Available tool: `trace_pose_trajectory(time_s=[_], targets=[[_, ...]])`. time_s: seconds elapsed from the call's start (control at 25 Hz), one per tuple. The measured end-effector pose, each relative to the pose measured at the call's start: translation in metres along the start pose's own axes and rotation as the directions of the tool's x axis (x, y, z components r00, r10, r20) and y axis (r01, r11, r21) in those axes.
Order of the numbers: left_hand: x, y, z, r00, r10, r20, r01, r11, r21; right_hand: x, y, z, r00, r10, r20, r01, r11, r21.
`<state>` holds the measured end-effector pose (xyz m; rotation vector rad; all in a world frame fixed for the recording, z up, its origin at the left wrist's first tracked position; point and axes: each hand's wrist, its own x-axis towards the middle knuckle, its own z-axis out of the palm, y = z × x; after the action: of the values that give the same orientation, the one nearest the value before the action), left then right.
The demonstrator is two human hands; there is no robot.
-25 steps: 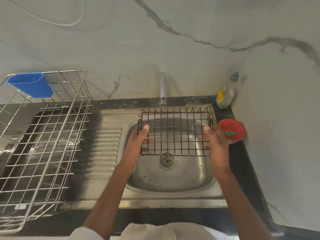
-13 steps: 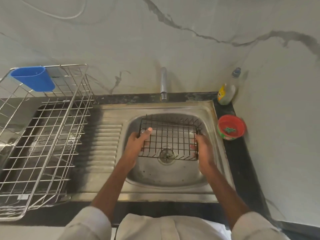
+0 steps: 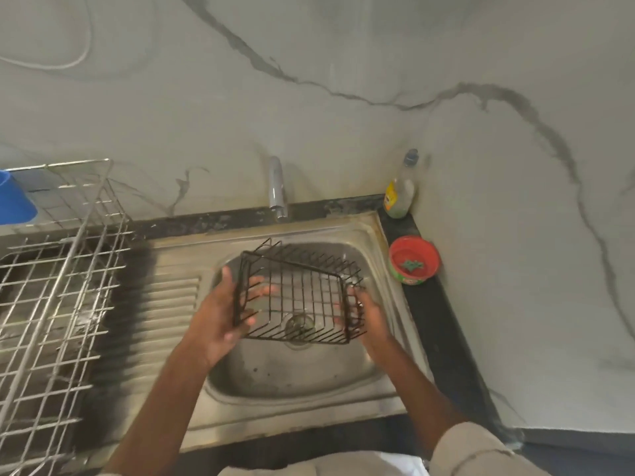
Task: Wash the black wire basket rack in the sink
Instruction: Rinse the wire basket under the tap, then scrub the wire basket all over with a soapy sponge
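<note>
Overhead, both hands hold the black wire basket (image 3: pixel 302 293) tilted above the steel sink (image 3: pixel 374 231) bowl, over the drain (image 3: pixel 299 325). Left hand (image 3: pixel 220 314) grips its left wall, fingers poking through the wires; right hand (image 3: pixel 369 312) grips the right wall. Behind stands a tap (image 3: pixel 276 187), and a red bowl (image 3: pixel 414 259) sits on the tabletop (image 3: pixel 443 324).

The wire basket rack (image 3: pixel 302 297) is black, a square grid; the sink (image 3: pixel 295 376) is dull silver steel, its drainboard ribbed; the desk (image 3: pixel 443 324) is black; the wall (image 3: pixel 343 80) is pale grey marble with dark veins; the bowl (image 3: pixel 414 260) is red; the drying rack (image 3: pixel 58 304) is silver wire; the cup (image 3: pixel 13 199) is blue.
</note>
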<state>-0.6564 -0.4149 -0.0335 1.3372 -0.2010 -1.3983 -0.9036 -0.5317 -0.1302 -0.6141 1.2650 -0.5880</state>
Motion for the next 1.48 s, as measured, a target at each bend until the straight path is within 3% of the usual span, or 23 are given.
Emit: trace_pose_trajectory(time_s=[0.04, 0.12, 0.24, 0.28, 0.32, 0.36, 0.44, 0.52, 0.56, 0.68, 0.88, 1.16, 1.4, 1.48], targets=[[0.001, 0.001, 0.008, 1.000, 0.004, 0.002, -0.004, 0.999, -0.046, -0.004, -0.006, 0.001, 0.999, -0.032, 0.010, 0.032, 0.999, -0.041], [0.004, 0.006, 0.029, 0.999, 0.051, -0.002, -0.051, 0.994, -0.096, -0.019, -0.024, -0.001, 0.948, -0.301, -0.101, 0.264, 0.925, -0.275], [0.014, 0.009, 0.064, 0.995, 0.091, 0.039, -0.089, 0.995, -0.043, -0.031, -0.068, -0.028, 0.657, -0.688, -0.308, 0.461, 0.690, -0.559], [0.016, 0.009, 0.077, 0.995, 0.092, 0.044, -0.093, 0.996, 0.002, -0.023, -0.084, -0.041, 0.572, -0.758, -0.313, 0.442, 0.606, -0.661], [0.019, 0.006, 0.087, 0.995, 0.089, 0.048, -0.091, 0.995, 0.037, -0.009, -0.100, -0.053, 0.537, -0.800, -0.269, 0.362, 0.506, -0.782], [0.023, 0.003, 0.095, 0.996, 0.078, 0.046, -0.080, 0.995, 0.054, 0.008, -0.113, -0.065, 0.571, -0.796, -0.202, 0.220, 0.385, -0.897], [0.030, -0.001, 0.110, 0.997, 0.062, 0.051, -0.066, 0.995, 0.071, 0.040, -0.130, -0.079, 0.732, -0.677, -0.075, -0.038, 0.070, -0.997], [0.034, -0.003, 0.119, 0.996, 0.055, 0.068, -0.062, 0.991, 0.118, 0.056, -0.137, -0.083, 0.843, -0.538, -0.008, -0.078, -0.108, -0.991], [0.035, -0.005, 0.122, 0.996, 0.045, 0.074, -0.055, 0.990, 0.132, 0.059, -0.139, -0.082, 0.863, -0.505, -0.005, -0.072, -0.115, -0.991], [0.032, -0.009, 0.125, 0.997, 0.000, 0.074, -0.010, 0.992, 0.129, 0.062, -0.144, -0.079, 0.828, -0.561, 0.014, -0.079, -0.142, -0.987], [0.036, -0.015, 0.124, 0.997, -0.048, 0.056, 0.042, 0.994, 0.104, 0.073, -0.144, -0.074, 0.858, -0.512, 0.042, -0.033, -0.137, -0.990], [0.037, -0.024, 0.121, 0.997, 0.021, 0.076, -0.036, 0.980, 0.198, 0.076, -0.143, -0.079, 0.884, -0.460, 0.089, 0.056, -0.086, -0.995], [0.042, -0.029, 0.116, 0.991, 0.098, 0.092, -0.116, 0.968, 0.221, 0.079, -0.140, -0.079, 0.880, -0.470, 0.065, 0.029, -0.084, -0.996], [0.043, -0.029, 0.113, 0.990, 0.107, 0.094, -0.121, 0.979, 0.166, 0.073, -0.141, -0.081, 0.868, -0.496, -0.007, -0.027, -0.035, -0.999]])
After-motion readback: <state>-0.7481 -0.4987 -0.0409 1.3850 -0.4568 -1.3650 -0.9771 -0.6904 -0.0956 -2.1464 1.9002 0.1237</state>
